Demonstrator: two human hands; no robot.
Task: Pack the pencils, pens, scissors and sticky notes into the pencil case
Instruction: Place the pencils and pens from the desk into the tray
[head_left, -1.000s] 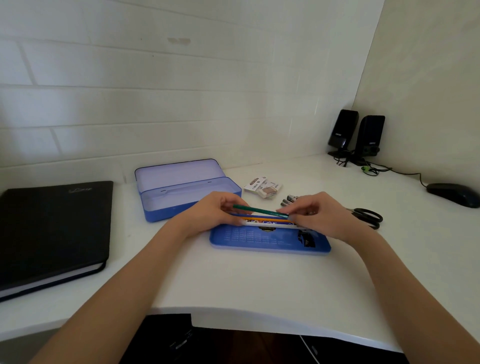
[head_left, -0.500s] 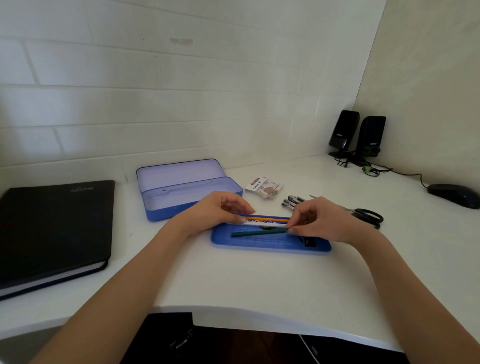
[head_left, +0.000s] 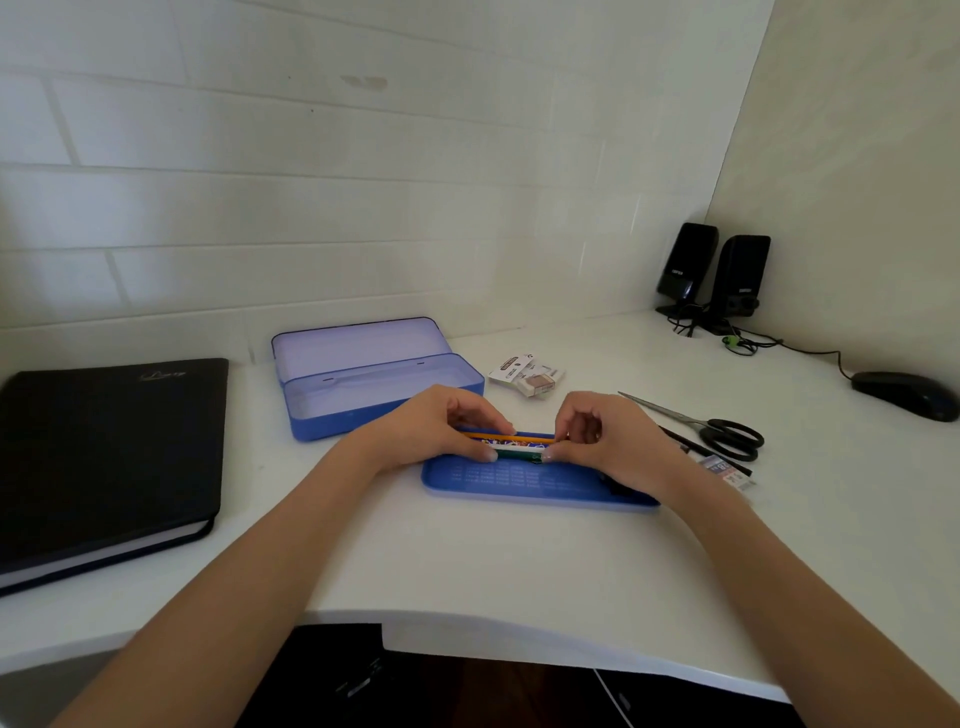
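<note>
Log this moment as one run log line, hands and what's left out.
left hand + right hand: hold pencils over blue tray | pencil case: open | scissors: on desk

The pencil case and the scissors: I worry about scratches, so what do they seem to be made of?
The pencil case looks like painted metal or hard plastic: thin blue walls, smooth finish, a soft sheen inside the lid. I cannot tell which. The scissors have grey blades with a metallic gleam, likely steel, and black loop handles that look like matte plastic.
</note>
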